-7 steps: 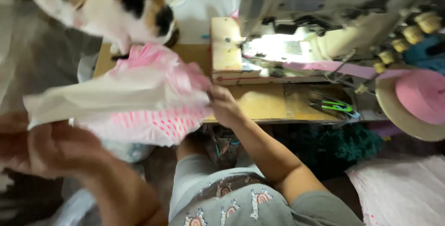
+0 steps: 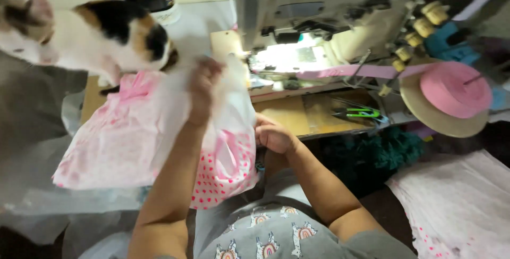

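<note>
Pink-dotted garment (image 2: 226, 166) sits inside a clear plastic bag (image 2: 234, 94), gripped by left hand (image 2: 204, 86) and right hand (image 2: 273, 134).

Wooden sewing table (image 2: 289, 114), bearing a sewing machine (image 2: 319, 15), green-handled snips (image 2: 361, 113), a calico cat (image 2: 90, 36) at the left end, and pink dotted cloth (image 2: 122, 142) draped over the near edge.

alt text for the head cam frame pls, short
Two bare hands, left hand raised and right hand lower, grip a pink dotted garment in front of a sewing machine. A calico cat stands at upper left; a pink ribbon spool sits right.
</note>
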